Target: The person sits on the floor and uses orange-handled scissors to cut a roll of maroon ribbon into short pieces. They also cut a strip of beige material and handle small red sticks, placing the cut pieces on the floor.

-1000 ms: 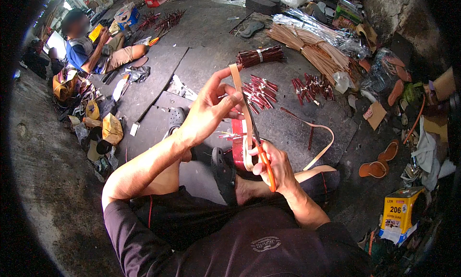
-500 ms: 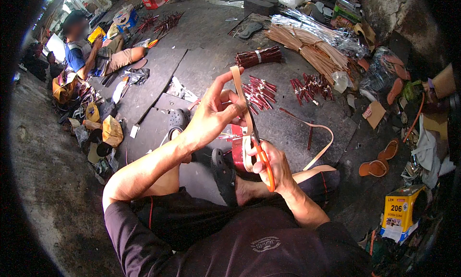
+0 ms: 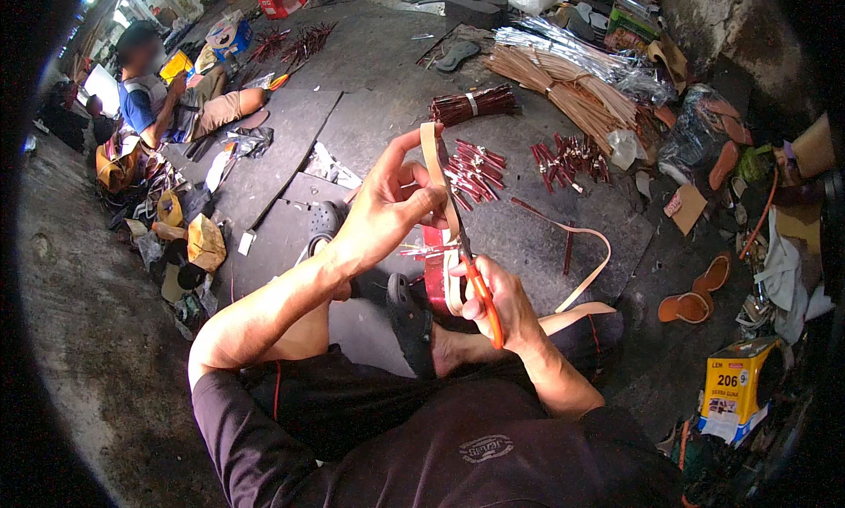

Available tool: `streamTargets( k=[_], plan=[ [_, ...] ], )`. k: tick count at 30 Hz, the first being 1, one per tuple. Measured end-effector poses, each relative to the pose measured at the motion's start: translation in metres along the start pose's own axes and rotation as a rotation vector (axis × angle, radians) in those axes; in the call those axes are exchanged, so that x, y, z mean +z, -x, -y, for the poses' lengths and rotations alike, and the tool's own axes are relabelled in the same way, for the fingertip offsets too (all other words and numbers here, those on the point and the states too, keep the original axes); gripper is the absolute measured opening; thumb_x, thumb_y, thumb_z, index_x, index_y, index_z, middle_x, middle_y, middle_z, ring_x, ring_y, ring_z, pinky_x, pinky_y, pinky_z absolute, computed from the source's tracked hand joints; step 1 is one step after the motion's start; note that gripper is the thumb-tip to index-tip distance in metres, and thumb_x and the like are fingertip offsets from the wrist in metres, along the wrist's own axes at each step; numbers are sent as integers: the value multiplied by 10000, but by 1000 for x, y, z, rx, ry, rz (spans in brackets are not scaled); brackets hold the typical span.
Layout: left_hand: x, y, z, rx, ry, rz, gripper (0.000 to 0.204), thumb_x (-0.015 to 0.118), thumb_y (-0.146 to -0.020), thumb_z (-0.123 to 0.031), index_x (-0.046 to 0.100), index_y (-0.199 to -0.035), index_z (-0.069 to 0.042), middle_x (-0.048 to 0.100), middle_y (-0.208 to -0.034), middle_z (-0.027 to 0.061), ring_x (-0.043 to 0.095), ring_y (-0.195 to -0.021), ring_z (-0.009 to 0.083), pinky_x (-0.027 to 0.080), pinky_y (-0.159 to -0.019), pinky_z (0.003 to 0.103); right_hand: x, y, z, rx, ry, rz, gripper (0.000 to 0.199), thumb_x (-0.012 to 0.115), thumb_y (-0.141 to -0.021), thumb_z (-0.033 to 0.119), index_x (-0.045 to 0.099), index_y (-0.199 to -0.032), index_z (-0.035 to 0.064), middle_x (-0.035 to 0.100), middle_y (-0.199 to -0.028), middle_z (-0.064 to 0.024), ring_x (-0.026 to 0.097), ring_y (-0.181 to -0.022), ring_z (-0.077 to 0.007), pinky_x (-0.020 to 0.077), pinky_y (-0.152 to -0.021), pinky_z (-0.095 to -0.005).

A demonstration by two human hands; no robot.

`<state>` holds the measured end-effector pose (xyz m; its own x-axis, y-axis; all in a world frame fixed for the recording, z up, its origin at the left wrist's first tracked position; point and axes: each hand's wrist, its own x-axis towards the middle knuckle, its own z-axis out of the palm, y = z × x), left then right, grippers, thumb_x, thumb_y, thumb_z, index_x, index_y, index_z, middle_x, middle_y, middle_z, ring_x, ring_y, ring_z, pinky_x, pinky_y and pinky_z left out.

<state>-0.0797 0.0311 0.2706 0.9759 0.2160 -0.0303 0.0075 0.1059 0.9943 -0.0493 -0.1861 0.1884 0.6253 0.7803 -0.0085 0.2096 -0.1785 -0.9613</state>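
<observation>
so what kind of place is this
Probably a small sandal-making workshop, with work done on the floor: bundled tan strips, loose sandal soles, and the right hand cutting a strap with orange-handled scissors.

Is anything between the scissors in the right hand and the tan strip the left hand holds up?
Nothing visible. The left hand pinches the tan strip upright, and the orange-handled scissors in the right hand already lie along its edge, with no other thing between blade and strip.
</observation>
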Motion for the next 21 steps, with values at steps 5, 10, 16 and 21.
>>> streamTargets(
  k=[5, 10, 16, 21],
  plan=[
    [0, 0, -5, -61, 30, 11, 587, 585, -936, -40, 348, -1467, -121, 582, -888, 29, 628, -817, 111, 560, -735, 273, 0, 1, -1, -16, 4, -1, 836, 623, -742, 781, 589, -1115, 33, 674, -817, -135, 707, -784, -297, 538, -704, -408],
    [0, 0, -1, 5, -21, 9, 571, 559, -941, -34, 348, -1467, -109, 589, -878, 34, 639, -786, 120, 570, -707, 274, 3, 2, -3, -6, -23, -4, 841, 611, -738, 795, 590, -1094, 33, 668, -783, -129, 702, -764, -303, 535, -700, -411],
    [-3, 0, 3, 53, -46, 39, 597, 588, -969, -137, 302, -1492, -106, 586, -904, 19, 623, -839, 129, 588, -692, 302, 4, 2, -1, -29, 9, -21, 836, 583, -747, 803, 592, -1071, 32, 678, -820, -142, 703, -786, -322, 535, -706, -429],
    [2, 0, 2, 71, -37, 54, 624, 593, -962, -128, 281, -1501, -104, 583, -897, 25, 635, -834, 132, 593, -691, 302, 9, 5, -11, -41, -89, -23, 827, 583, -754, 793, 590, -1071, 29, 693, -875, -158, 707, -823, -343, 546, -728, -435]
  ],
)
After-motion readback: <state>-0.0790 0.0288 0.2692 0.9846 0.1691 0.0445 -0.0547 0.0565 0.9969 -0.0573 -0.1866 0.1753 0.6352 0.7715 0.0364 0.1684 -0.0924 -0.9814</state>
